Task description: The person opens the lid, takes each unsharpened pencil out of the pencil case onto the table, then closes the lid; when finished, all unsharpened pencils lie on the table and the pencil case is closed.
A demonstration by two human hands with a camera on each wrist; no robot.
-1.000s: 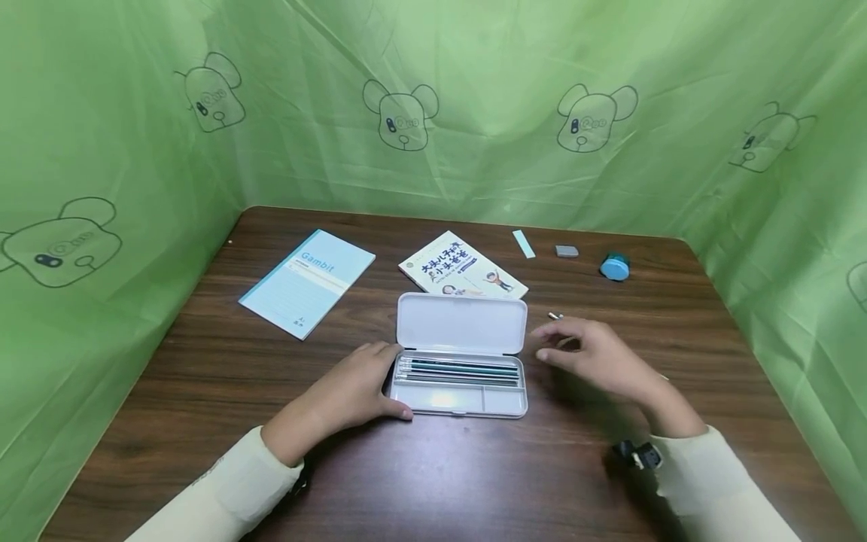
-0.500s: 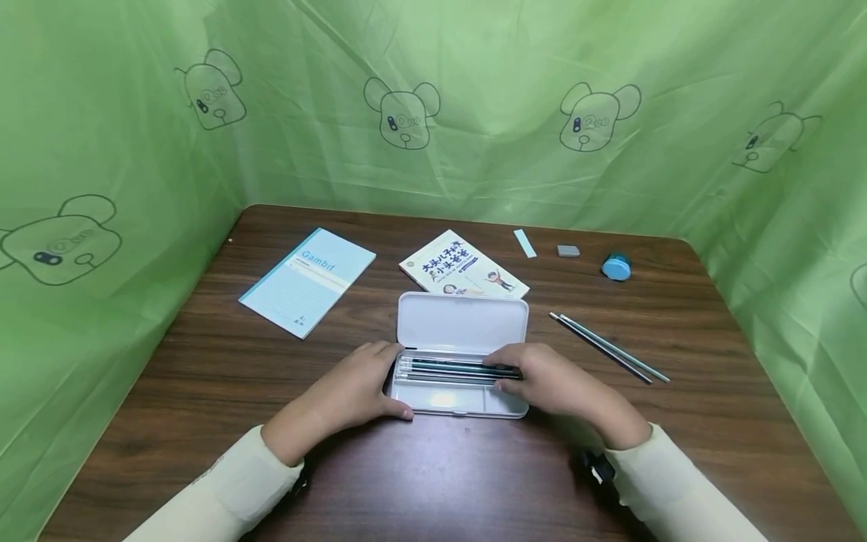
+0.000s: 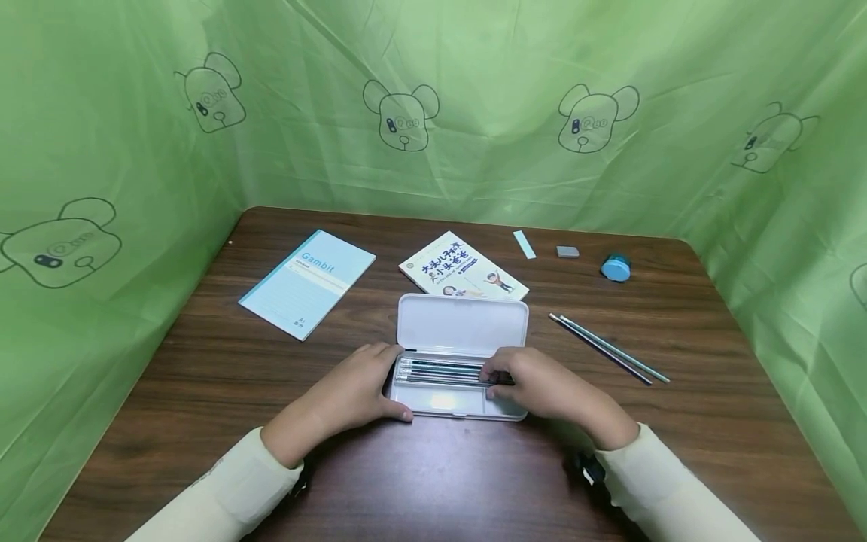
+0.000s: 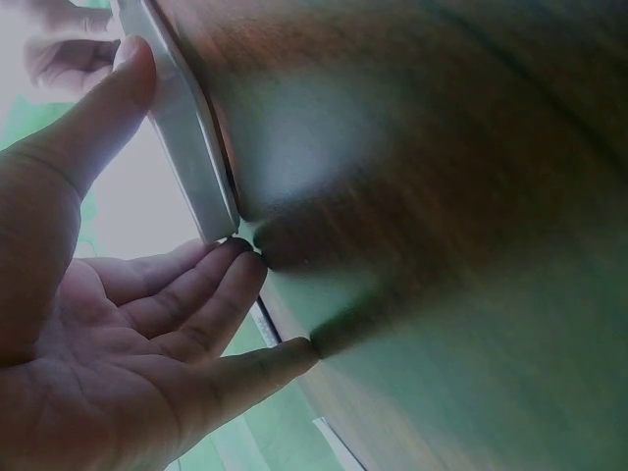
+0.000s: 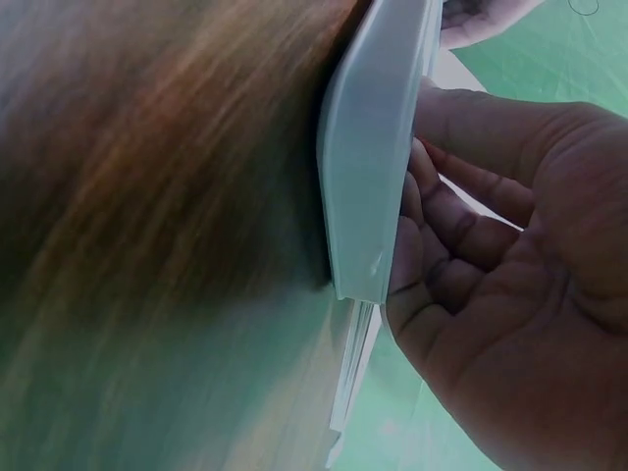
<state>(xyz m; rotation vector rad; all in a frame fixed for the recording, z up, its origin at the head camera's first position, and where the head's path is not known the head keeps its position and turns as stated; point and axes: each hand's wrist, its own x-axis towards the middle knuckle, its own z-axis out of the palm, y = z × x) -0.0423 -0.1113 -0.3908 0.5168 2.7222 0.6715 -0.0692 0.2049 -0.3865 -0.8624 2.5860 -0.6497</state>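
An open white pencil case (image 3: 460,325) lies in the middle of the brown table (image 3: 433,482), lid flat behind its tray. Several dark green pencils (image 3: 440,369) lie in the tray's long compartment. My left hand (image 3: 379,380) steadies the case's left end, thumb on the front edge and straight fingers at the back corner; in the left wrist view the thumb presses the case's rim (image 4: 191,147). My right hand (image 3: 497,374) reaches over the right end, its curled fingers pinching at the pencils. The case's wall (image 5: 368,167) fills the right wrist view.
Two loose pencils (image 3: 606,348) lie on the table right of the case. Behind it are a light blue notebook (image 3: 308,282), a small book (image 3: 463,271), a blue paper strip (image 3: 524,244), a grey eraser (image 3: 567,251) and a blue sharpener (image 3: 616,267). Green cloth walls the table in.
My right hand moved from beside the two loose pencils to the case and now curls its fingers onto the pencils inside. The left hand and the case stayed put.
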